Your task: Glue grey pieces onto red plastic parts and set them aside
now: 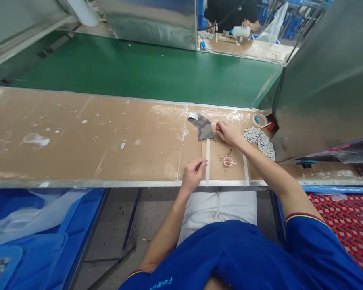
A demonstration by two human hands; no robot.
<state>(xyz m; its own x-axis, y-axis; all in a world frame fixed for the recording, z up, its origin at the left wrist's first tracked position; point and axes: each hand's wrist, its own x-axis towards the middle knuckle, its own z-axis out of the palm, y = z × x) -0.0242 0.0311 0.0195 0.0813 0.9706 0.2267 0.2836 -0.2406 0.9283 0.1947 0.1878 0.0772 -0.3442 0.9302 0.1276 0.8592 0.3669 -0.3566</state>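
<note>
The right hand, pinching a small red object, is the nearer to the camouflage fabric patch at its 10 o'clock on the bench, the patch's long axis slanting toward it, while the left hand, fingertips pressed together, lies farther off at the patch's 6 o'clock.

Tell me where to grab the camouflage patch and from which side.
Pinch the narrow far end, where the white corner seems curled up, coming from the left: the patch otherwise lies flat, and the right hand sits by its wide end.
</note>
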